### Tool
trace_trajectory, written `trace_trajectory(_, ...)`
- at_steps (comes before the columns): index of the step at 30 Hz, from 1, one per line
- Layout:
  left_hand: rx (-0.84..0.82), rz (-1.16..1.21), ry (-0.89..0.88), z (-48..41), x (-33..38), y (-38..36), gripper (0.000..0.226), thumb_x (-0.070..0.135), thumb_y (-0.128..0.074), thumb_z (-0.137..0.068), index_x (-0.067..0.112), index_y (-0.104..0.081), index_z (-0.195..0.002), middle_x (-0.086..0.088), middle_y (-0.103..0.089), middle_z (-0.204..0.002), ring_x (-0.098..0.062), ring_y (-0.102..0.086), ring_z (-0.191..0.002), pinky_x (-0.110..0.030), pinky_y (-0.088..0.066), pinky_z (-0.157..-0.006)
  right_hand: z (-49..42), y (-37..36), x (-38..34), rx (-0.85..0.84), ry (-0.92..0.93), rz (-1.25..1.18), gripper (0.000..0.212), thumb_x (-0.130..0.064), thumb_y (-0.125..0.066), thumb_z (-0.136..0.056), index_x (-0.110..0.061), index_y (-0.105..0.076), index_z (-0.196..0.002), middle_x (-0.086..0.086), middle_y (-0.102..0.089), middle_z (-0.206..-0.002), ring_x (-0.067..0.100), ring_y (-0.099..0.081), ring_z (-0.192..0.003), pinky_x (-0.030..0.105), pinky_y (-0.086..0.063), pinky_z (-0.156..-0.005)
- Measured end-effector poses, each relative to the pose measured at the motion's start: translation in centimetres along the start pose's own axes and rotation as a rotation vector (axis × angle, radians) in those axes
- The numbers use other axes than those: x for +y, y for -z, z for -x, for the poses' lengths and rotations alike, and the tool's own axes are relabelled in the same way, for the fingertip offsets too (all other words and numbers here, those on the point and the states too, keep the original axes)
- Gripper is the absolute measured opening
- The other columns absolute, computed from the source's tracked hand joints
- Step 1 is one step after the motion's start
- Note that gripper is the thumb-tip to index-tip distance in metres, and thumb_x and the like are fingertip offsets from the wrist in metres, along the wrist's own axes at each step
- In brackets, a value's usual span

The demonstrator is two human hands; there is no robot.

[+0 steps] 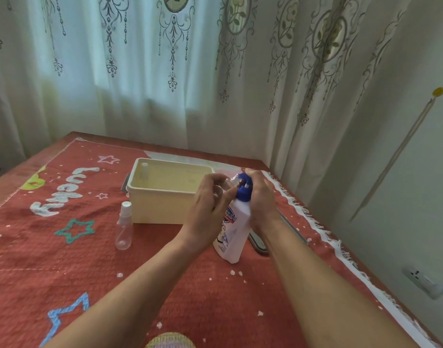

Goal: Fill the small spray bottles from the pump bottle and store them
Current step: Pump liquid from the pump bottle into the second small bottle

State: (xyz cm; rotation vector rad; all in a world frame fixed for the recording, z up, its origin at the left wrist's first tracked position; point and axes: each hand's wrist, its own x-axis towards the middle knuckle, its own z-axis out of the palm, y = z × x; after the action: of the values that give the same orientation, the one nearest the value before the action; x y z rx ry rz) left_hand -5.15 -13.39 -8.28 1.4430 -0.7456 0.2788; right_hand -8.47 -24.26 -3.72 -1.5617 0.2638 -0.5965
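The left hand (210, 197) gripped a small bottle (228, 184), apparently mouth-to-spout, at the pump bottle (234, 229); the right hand (261, 197) curled over its pump. Slow, steady presses suited best.

**Curtained corner, red cloth on the table**

Sheer white curtains (140, 84) with grey embroidered scrollwork and oval flower medallions hang across the whole back of the room. Daylight glows through them, brightest at the left. At the right they meet a plain pale wall (403, 197), where a thin pale strip (396, 156) hangs slantwise from a yellow knob (438, 91) and a white socket (424, 285) sits lower down. In front, a red cloth (177, 297) worked with coloured stars, white dots and fuzzy white letters covers a table, its right edge trimmed with a white fringe (325, 234).
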Motion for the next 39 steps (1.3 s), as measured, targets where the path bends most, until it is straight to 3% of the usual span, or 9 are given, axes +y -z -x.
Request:
trace_trajectory(3, 0.003, -0.023, -0.003, -0.07, -0.07, 0.19, 0.018, 0.025, -0.059, -0.099, 0.024, -0.048, -0.114, 0.003, -0.06, -0.1, -0.014, -0.06, -0.089, -0.017, -0.05, -0.074, -0.05, -0.04, 0.16, 0.0, 0.003, 0.008, 0.029, -0.034, -0.048, -0.101, -0.017, -0.064, -0.085, 0.006, -0.063, -0.08, 0.024, -0.062, -0.077, 0.044, -0.05, -0.081)
trace_trajectory(7, 0.006, -0.015, -0.012, -0.19, 0.27, 0.26, 0.017, 0.022, -0.059, -0.099, 0.024, -0.049, -0.112, 0.001, -0.06, -0.101, -0.014, -0.06, -0.091, -0.018, -0.051, -0.076, 0.08, -0.08, 0.52, -0.009, -0.013, -0.005, 0.043, -0.056, -0.047, -0.098, -0.02, -0.066, -0.083, 0.004, -0.069, -0.078, 0.031, -0.067, -0.084, 0.049, -0.053, -0.09)
trace_trajectory(10, 0.011, -0.016, -0.012, -0.1, 0.28, 0.1, 0.017, 0.021, -0.058, -0.099, 0.023, -0.048, -0.113, 0.001, -0.06, -0.1, -0.012, -0.059, -0.086, -0.013, -0.048, -0.073, -0.08, -0.02, 0.42, -0.004, -0.021, 0.001, 0.033, -0.044, -0.048, -0.1, -0.018, -0.064, -0.089, 0.01, -0.065, -0.086, 0.03, -0.065, -0.084, 0.048, -0.054, -0.086)
trace_trajectory(13, 0.007, 0.0, -0.012, 0.03, 0.05, -0.13, 0.017, 0.021, -0.059, -0.099, 0.021, -0.048, -0.113, -0.002, -0.061, -0.098, -0.013, -0.058, -0.084, -0.013, -0.048, -0.071, -0.14, 0.05, 0.2, -0.007, 0.0, 0.007, 0.027, -0.034, -0.047, -0.1, -0.015, -0.062, -0.087, 0.007, -0.061, -0.08, 0.024, -0.061, -0.075, 0.04, -0.05, -0.076)
trace_trajectory(19, 0.023, -0.016, -0.032, -0.21, -0.17, -0.1, 0.017, 0.024, -0.058, -0.099, 0.023, -0.049, -0.113, -0.001, -0.061, -0.101, -0.016, -0.061, -0.09, -0.019, -0.051, -0.075, -0.17, 0.07, 0.66, -0.027, -0.007, 0.015, 0.042, -0.054, -0.048, -0.098, -0.018, -0.064, -0.084, 0.006, -0.067, -0.078, 0.028, -0.066, -0.08, 0.047, -0.054, -0.086)
trace_trajectory(24, 0.011, 0.017, 0.0, 0.06, -0.65, -0.27, 0.02, 0.023, -0.06, -0.098, 0.018, -0.05, -0.115, -0.006, -0.062, -0.101, -0.022, -0.061, -0.089, -0.02, -0.051, -0.074, -0.32, 0.38, 0.35, -0.025, 0.018, 0.033, 0.026, -0.03, -0.047, -0.101, -0.013, -0.059, -0.084, 0.005, -0.058, -0.078, 0.01, -0.058, -0.061, 0.027, -0.048, -0.066)
trace_trajectory(29, 0.024, 0.011, -0.014, -0.1, -0.05, -0.06, 0.017, 0.024, -0.059, -0.098, 0.022, -0.05, -0.112, -0.003, -0.062, -0.101, -0.017, -0.06, -0.091, -0.019, -0.051, -0.076, 0.07, -0.28, 0.57, -0.033, -0.011, 0.008, 0.047, -0.063, -0.052, -0.092, -0.019, -0.068, -0.083, 0.012, -0.068, -0.086, 0.032, -0.066, -0.083, 0.048, -0.053, -0.088)
trace_trajectory(35, 0.006, 0.015, -0.01, 0.06, -0.41, -0.23, 0.018, 0.024, -0.059, -0.099, 0.021, -0.049, -0.113, -0.004, -0.061, -0.099, -0.021, -0.06, -0.087, -0.017, -0.049, -0.072, -0.27, 0.06, 0.3, 0.016, -0.007, 0.03, 0.029, -0.035, -0.048, -0.099, -0.017, -0.063, -0.081, 0.012, -0.061, -0.086, 0.026, -0.06, -0.079, 0.044, -0.048, -0.082)
trace_trajectory(39, 0.022, -0.001, -0.016, -0.05, 0.03, -0.02, 0.017, 0.023, -0.059, -0.099, 0.022, -0.049, -0.112, -0.002, -0.061, -0.101, -0.016, -0.06, -0.09, -0.013, -0.048, -0.075, 0.06, -0.24, 0.5, 0.015, 0.002, 0.011, 0.04, -0.055, -0.051, -0.096, -0.022, -0.067, -0.08, 0.009, -0.065, -0.084, 0.029, -0.064, -0.082, 0.049, -0.052, -0.09)
